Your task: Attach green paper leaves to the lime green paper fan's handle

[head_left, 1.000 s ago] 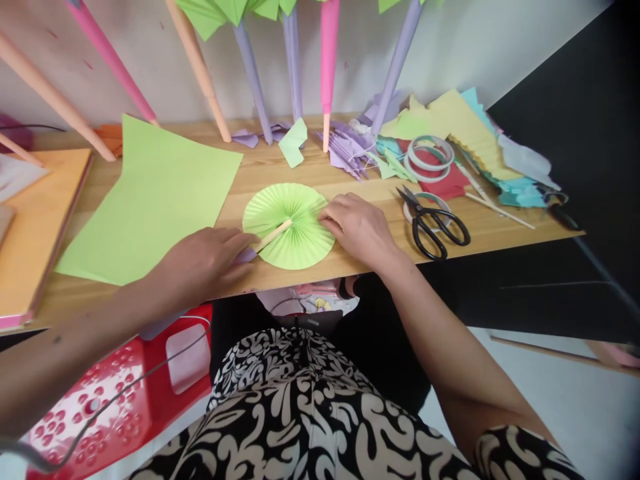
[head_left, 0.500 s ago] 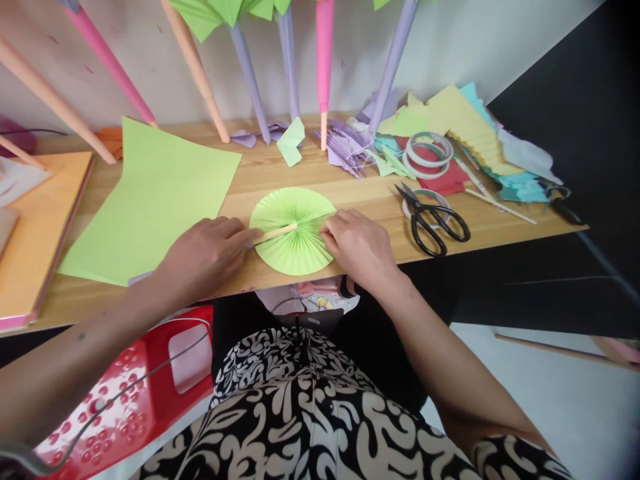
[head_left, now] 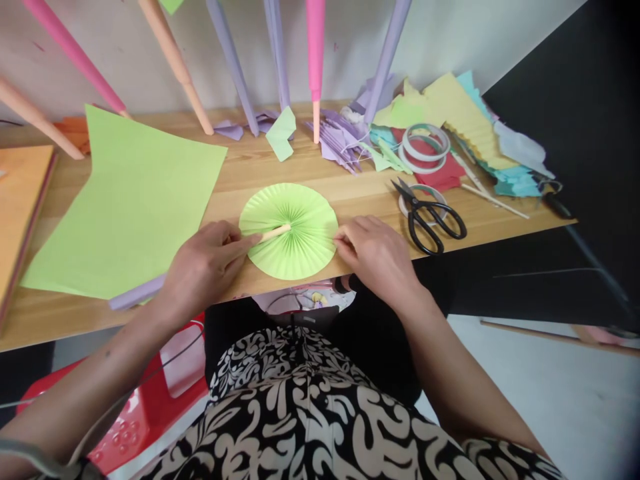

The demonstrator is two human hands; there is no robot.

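A round, pleated light-green paper fan [head_left: 305,243] lies spread into a full disc near the table's front edge. My left hand [head_left: 205,263] is closed round a rolled paper stick [head_left: 137,292]; its purple end sticks out at the lower left, and a peach tip reaches over the fan to its centre. At the fan's right edge, my right hand [head_left: 377,257] pinches the paper rim between thumb and fingers. Left of the fan is a large light-green paper sheet [head_left: 135,193], partly behind my left hand.
Black scissors [head_left: 435,220] rest over a tape roll at the right, with more tape rolls [head_left: 425,147] behind. Paper scraps [head_left: 475,127] are heaped at the back right. Several rolled paper sticks [head_left: 315,60] lean on the wall. A red plastic stool [head_left: 170,387] stands below the table.
My right hand has slid slightly right and down along the fan's edge, and the fan's right side now looks smoother and rounder. The view has shifted, showing more of the purple stick.
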